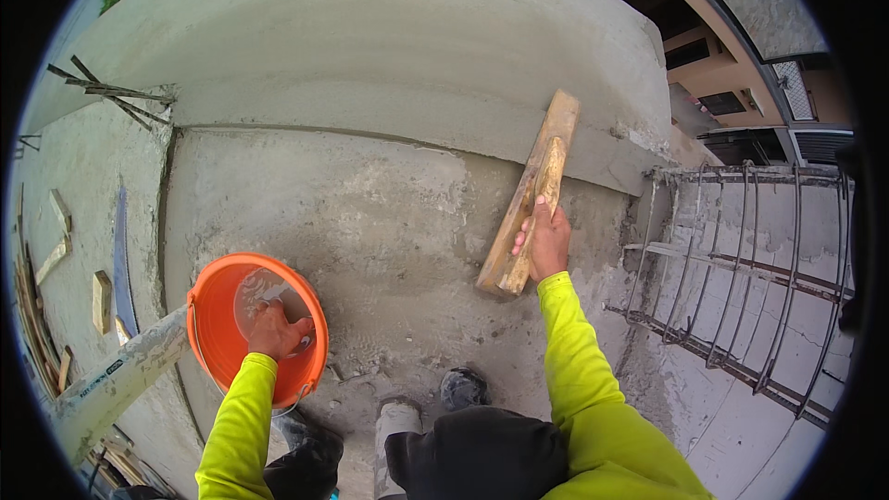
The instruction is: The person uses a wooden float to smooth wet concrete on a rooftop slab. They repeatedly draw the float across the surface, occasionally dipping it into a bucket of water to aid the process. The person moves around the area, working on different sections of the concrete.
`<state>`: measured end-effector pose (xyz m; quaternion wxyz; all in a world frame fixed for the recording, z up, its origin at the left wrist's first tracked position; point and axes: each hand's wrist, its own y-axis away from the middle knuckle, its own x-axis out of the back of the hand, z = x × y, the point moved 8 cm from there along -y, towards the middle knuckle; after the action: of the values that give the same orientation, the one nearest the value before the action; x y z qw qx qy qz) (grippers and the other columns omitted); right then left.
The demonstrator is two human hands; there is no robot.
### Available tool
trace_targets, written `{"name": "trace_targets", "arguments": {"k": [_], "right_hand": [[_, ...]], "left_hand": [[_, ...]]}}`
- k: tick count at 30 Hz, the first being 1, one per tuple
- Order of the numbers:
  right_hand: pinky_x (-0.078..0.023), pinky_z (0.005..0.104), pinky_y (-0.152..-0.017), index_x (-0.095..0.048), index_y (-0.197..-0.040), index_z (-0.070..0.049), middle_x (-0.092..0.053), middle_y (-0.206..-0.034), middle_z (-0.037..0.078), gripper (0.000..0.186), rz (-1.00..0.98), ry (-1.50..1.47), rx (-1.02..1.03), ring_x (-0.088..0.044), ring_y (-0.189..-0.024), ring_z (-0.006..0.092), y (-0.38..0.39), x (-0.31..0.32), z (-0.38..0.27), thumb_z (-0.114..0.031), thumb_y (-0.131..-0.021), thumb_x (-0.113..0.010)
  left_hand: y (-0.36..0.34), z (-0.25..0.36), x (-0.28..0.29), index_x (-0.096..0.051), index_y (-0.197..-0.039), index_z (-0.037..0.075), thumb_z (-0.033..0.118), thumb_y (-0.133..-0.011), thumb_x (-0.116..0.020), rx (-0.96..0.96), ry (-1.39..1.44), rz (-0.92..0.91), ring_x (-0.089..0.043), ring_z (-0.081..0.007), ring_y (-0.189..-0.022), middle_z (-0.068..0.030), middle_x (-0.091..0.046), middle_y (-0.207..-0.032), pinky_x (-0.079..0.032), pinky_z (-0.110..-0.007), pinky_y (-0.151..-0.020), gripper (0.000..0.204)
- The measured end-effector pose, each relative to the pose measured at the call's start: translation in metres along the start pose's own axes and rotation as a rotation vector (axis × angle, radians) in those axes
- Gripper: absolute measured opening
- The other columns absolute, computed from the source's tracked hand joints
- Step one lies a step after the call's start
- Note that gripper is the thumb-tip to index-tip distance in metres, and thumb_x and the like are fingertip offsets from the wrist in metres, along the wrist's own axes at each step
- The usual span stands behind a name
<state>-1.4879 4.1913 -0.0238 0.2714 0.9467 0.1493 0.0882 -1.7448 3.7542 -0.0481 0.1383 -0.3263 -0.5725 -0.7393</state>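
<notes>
Concrete (306,194) | right hand (551,241): wooden float (528,194) | left hand (275,329): inside bucket (215,315) (grip unclear)

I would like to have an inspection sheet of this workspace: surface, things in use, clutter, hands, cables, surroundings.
Surface: rough grey concrete, patchy in tone; smoother wall beyond.
Things in use: wooden float, tilted; orange bucket with grey liquid inside.
Clutter: wood offcut and other wood pieces at far left; pale pole beside the bucket.
Hands: right hand grips the float's handle; left hand is inside the bucket, its grip unclear.
Cables: nothing seen.
Surroundings: rebar cage at right, buildings at upper right.
</notes>
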Motion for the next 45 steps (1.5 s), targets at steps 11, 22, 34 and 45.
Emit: {"name": "trace_targets", "arguments": {"k": [11,22,34,45], "right_hand": [[-0.048,0.0333,-0.039,-0.05,-0.107,0.006,-0.061,-0.076,0.013,0.038,-0.653,0.359,0.094,-0.059,-0.047,0.0168,0.049,-0.362,-0.013,-0.03,-0.1,-0.061],[-0.043,0.0298,-0.039,-0.054,-0.108,0.0,-0.054,-0.067,0.004,0.036,-0.711,0.632,0.144,-0.053,-0.045,0.0111,-0.013,-0.254,-0.039,-0.034,-0.1,-0.061],[-0.051,0.0446,-0.079,-0.057,-0.113,0.004,-0.066,-0.097,0.027,0.047,-0.878,0.945,0.568,-0.065,-0.09,0.0389,0.058,-0.351,-0.03,-0.041,-0.099,-0.059],[-0.048,0.0502,-0.096,-0.059,-0.119,0.006,-0.064,-0.118,0.033,0.06,-0.822,1.156,0.535,-0.063,-0.11,0.0461,0.039,-0.408,-0.033,-0.049,-0.098,-0.055]], "left_hand": [[0.009,0.019,0.012,-0.061,-0.127,-0.008,0.052,-0.08,-0.072,0.07,-0.093,-0.03,-0.047,-0.047,-0.131,-0.0323,-0.048,-0.141,-0.038,-0.047,-0.113,0.077],[0.011,0.007,0.006,-0.061,-0.128,-0.005,0.049,-0.08,-0.072,0.037,0.023,-0.052,-0.047,-0.0453,-0.131,-0.0293,-0.05,-0.137,-0.039,-0.047,-0.112,0.073],[0.014,0.016,0.012,-0.063,-0.127,-0.002,0.045,-0.08,-0.072,0.015,0.113,-0.058,-0.049,-0.0448,-0.126,-0.0276,-0.053,-0.132,-0.042,-0.048,-0.109,0.067],[0.018,0.01,0.012,-0.062,-0.125,-0.003,0.039,-0.081,-0.073,0.028,0.138,-0.001,-0.048,-0.0446,-0.127,-0.0283,-0.052,-0.132,-0.042,-0.047,-0.11,0.061]]}}
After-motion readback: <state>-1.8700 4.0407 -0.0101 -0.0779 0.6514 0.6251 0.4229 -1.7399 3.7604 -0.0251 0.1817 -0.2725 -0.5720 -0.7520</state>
